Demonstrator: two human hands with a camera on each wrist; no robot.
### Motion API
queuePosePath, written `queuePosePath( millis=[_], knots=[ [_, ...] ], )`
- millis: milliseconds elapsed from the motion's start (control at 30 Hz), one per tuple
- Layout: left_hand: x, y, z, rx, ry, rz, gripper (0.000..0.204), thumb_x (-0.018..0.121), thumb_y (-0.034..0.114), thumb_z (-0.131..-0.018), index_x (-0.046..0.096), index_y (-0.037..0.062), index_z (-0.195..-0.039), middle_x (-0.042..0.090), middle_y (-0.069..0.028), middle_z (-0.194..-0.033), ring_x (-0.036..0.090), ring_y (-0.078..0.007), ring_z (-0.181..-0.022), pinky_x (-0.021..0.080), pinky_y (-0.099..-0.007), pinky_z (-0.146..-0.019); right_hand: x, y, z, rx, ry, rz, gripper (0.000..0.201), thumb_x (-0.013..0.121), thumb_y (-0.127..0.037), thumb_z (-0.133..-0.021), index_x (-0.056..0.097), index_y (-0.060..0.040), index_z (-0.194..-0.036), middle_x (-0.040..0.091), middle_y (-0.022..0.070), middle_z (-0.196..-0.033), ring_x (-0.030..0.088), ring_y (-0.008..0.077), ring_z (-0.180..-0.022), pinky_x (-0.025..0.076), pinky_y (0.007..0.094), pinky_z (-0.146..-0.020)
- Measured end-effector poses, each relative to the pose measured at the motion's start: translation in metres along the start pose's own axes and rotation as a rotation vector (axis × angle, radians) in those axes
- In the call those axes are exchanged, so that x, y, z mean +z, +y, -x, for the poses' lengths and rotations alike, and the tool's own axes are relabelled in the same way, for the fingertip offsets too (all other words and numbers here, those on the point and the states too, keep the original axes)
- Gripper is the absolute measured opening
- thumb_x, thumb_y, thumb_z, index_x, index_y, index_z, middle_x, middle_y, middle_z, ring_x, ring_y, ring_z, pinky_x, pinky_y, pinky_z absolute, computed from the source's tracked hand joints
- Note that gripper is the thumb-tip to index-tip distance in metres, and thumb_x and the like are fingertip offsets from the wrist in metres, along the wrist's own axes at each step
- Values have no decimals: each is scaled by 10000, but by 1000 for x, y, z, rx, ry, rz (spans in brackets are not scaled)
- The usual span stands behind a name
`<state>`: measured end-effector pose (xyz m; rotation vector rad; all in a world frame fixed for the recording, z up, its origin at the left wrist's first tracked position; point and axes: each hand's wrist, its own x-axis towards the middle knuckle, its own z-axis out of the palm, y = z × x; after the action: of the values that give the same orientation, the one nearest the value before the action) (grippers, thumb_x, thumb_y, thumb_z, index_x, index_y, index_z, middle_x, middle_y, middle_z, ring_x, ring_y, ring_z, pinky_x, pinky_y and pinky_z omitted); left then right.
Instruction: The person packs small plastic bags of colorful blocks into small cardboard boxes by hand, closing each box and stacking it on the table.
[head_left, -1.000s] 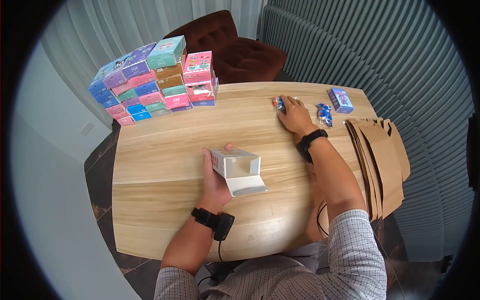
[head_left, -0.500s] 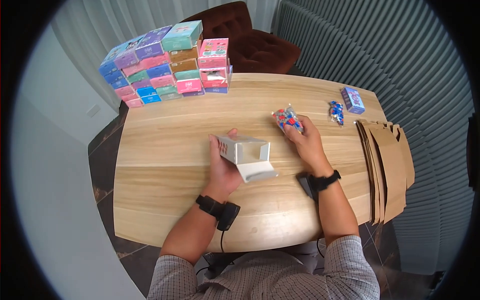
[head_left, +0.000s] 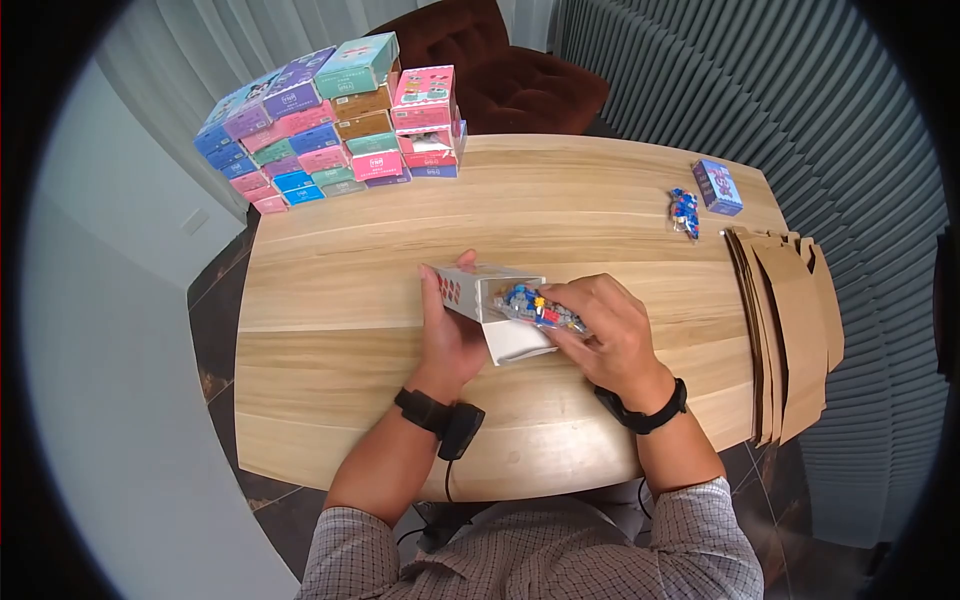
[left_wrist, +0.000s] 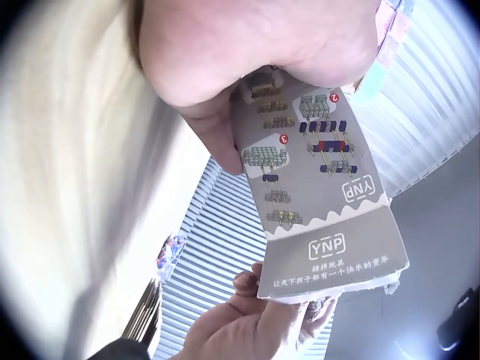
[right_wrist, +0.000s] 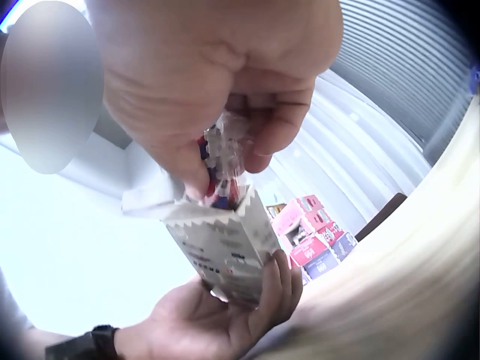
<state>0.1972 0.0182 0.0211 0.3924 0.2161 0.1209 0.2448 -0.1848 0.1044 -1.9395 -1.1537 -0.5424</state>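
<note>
My left hand (head_left: 450, 345) grips a small cardboard box (head_left: 462, 291) from beneath and the side, its open end turned to the right with the flap hanging down. Building diagrams and "YNP" lettering cover the box side (left_wrist: 326, 187) in the left wrist view. Between thumb and fingers, my right hand (head_left: 612, 330) pinches a clear bag of small toy bricks (head_left: 540, 304) in blue, grey, red and yellow. Part of that bag is inside the box mouth, as the right wrist view also shows, where the bag (right_wrist: 219, 161) enters from above.
Stacked colourful boxes (head_left: 330, 130) stand at the table's back left. Another bag of bricks (head_left: 684, 213) lies at the right, beside a purple box (head_left: 719, 187). Flat brown paper bags (head_left: 790, 330) lie along the right edge. A dark red chair (head_left: 520, 90) is behind the table.
My right hand picked up the bag of bricks from the far right, carried it toward me and left, and put part of it into the box. My left hand kept its grip on the box.
</note>
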Motion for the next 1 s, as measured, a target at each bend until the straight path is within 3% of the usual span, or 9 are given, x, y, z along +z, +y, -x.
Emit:
queuePosePath(
  millis=[300, 400, 500, 600, 767, 1000],
  knots=[
    [-2, -1, 0, -21, -23, -70, 726, 427, 734, -1036, 552, 135, -1426, 626, -107, -1307, 601, -334, -1251, 498, -542, -1086, -4, -20, -3, 21, -157, 183, 500, 863, -42, -680, 731, -70, -1161, 661, 69, -913, 668, 252, -820, 559, 365, -657],
    [-3, -1, 0, -27, -22, -121, 737, 390, 737, -1047, 545, 127, -1431, 630, -140, -1309, 614, -335, -1232, 513, -526, -1072, 7, -19, 0, 37, -34, 139, 442, 850, -41, -725, 731, -51, -1151, 687, 101, -984, 674, 278, -849, 574, 371, -712],
    [7, 2, 4, -54, -23, -96, 764, 362, 738, -1054, 538, 106, -1445, 644, -164, -1290, 630, -327, -1203, 526, -491, -1059, 9, -33, -6, 77, 13, -92, 420, 843, -49, -775, 728, -38, -1179, 708, 133, -1072, 677, 318, -871, 580, 385, -778],
    [6, 5, 5, -58, -12, -110, 758, 363, 741, -1052, 547, 110, -1430, 649, -171, -1284, 638, -332, -1185, 534, -489, -1047, 9, -33, -3, -16, 7, -116, 381, 842, -66, -807, 742, -32, -1174, 719, 141, -1160, 672, 328, -910, 576, 396, -828],
    [-2, 4, 1, -40, -18, -199, 749, 386, 761, -1033, 559, 140, -1414, 638, -189, -1330, 627, -364, -1203, 533, -526, -1039, 13, -25, 0, -60, -57, -62, 296, 821, -54, -823, 770, -24, -1114, 723, 122, -1192, 649, 309, -972, 562, 398, -855],
    [-3, 6, 5, -131, -37, 34, 721, 442, 741, -1028, 608, 131, -1375, 672, -184, -1278, 642, -376, -1192, 540, -535, -1021, 9, -12, 1, 22, 42, -169, 295, 756, 25, -824, 755, -7, -1118, 709, 138, -1165, 638, 320, -996, 545, 387, -868]
  ],
)
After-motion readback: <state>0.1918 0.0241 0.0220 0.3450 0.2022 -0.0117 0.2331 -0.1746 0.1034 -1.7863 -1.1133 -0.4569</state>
